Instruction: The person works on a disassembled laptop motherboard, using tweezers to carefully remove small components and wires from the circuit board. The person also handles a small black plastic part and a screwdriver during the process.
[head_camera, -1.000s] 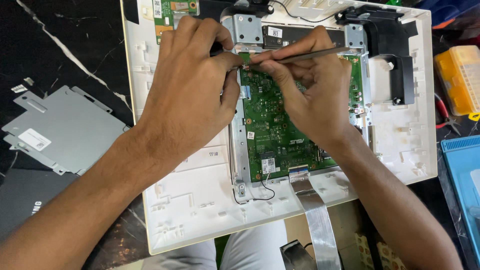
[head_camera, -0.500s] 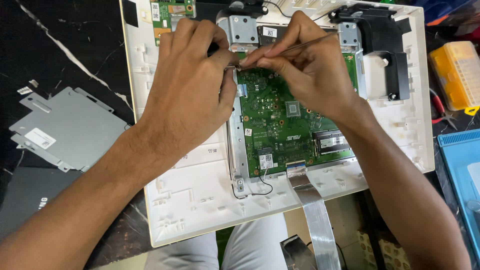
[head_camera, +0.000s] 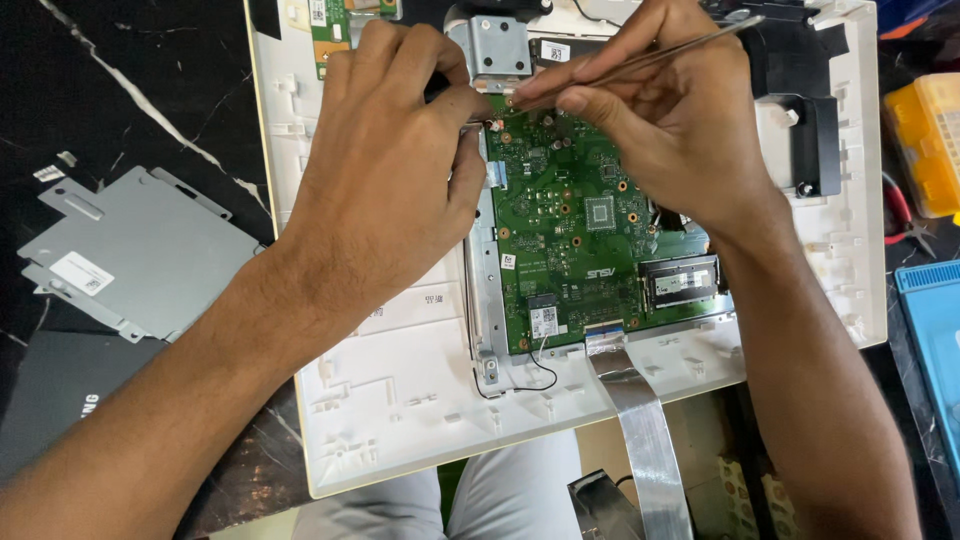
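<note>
At the board's top-left corner, right hand pinches tweezers closed-fingered; left hand curls beside, contents hidden. Likely freeing a connector; next needs a steady lift.

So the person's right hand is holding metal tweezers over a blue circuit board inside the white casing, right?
Not quite: the circuit board is green, not blue, as the head view shows. The rest holds: the right hand holds metal tweezers over it, inside the white casing.
</note>
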